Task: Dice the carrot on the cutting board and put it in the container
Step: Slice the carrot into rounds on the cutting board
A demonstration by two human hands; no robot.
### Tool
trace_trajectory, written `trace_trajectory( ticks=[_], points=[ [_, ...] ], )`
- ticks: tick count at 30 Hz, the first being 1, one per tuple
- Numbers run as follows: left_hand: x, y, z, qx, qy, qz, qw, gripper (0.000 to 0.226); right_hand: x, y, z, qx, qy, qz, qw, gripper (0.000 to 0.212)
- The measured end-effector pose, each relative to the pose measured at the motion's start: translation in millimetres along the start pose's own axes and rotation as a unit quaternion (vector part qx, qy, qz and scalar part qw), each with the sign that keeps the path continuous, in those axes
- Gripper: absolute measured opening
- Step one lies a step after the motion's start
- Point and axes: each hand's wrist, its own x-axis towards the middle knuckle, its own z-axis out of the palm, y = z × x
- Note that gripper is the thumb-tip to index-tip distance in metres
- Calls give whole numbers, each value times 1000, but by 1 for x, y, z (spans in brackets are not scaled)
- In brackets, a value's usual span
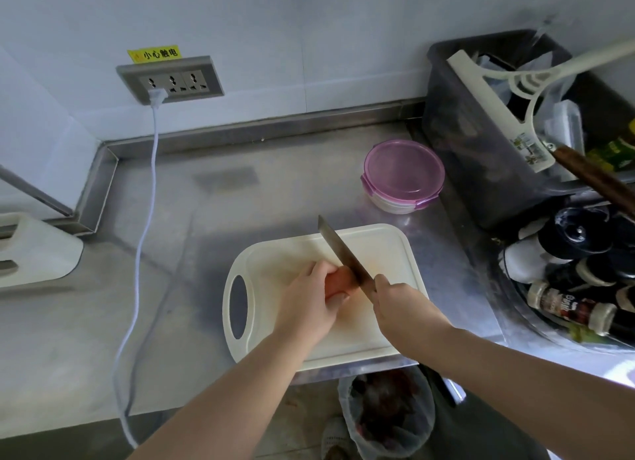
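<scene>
The carrot (338, 280) is being held down on the cutting board (378, 246), gripped by the left hand (309, 305), its exposed end pointing right. The knife (340, 250) is being gripped by the right hand (398, 305), the blade being set across that end.

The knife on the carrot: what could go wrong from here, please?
The left hand grips the carrot right beside the knife blade, so a slip could cut it. The cutting board lies close to the front edge of the counter; hard pressing might shift it off. The container is lidded, so pieces cannot go in yet.
</scene>
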Motion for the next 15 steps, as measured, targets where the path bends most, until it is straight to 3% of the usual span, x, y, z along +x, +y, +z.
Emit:
trace_trajectory(
  ticks=[4, 8, 12, 15],
  points=[
    [1, -1, 0, 3, -5, 5, 1000, 34, 13, 3, 14, 9, -7, 26, 1000, 24],
    [-1, -2, 1, -3, -11, 1, 1000, 38, 19, -1, 21, 35, -19, 39, 998, 50],
    [-3, -1, 0, 2, -17, 1, 1000, 37, 19, -2, 22, -3, -16, 44, 999, 34],
    [-3, -1, -2, -3, -16, 8, 1000, 42, 16, 0, 16, 35, -9, 43, 998, 44]
  ],
)
